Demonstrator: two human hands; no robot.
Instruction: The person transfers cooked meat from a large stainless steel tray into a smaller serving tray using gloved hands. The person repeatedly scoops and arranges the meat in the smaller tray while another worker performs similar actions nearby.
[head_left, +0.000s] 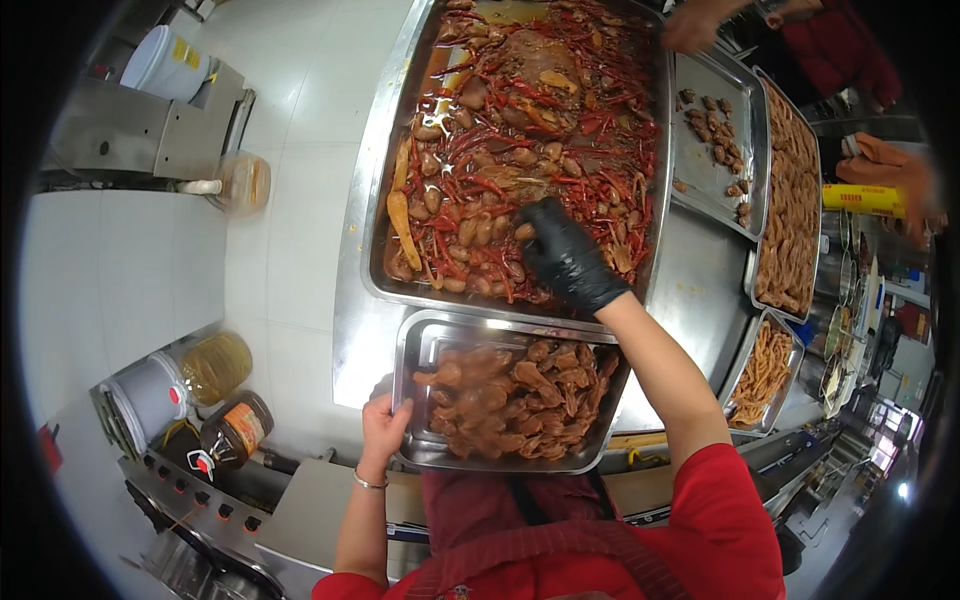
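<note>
My left hand (385, 425), bare with a bracelet at the wrist, grips the left rim of a small steel tray (506, 466) holding brown braised meat pieces (551, 390). My right hand (562, 255), in a black glove, reaches into the large steel tray (664, 150) and holds a small oval brown piece of food (525, 232) at its fingertips. Around it lie red dried chillies (517, 139), more oval brown pieces (474, 231) and a large piece of meat (536, 64) in dark sauce. The small tray sits against the large tray's near edge.
On the right stand a tray with scattered brown pieces (724, 199), a long full tray (787, 187) and a small tray of strips (761, 375). A co-worker's hand (690, 30) is at the top right. Oil bottles (236, 431) and buckets (166, 64) stand left.
</note>
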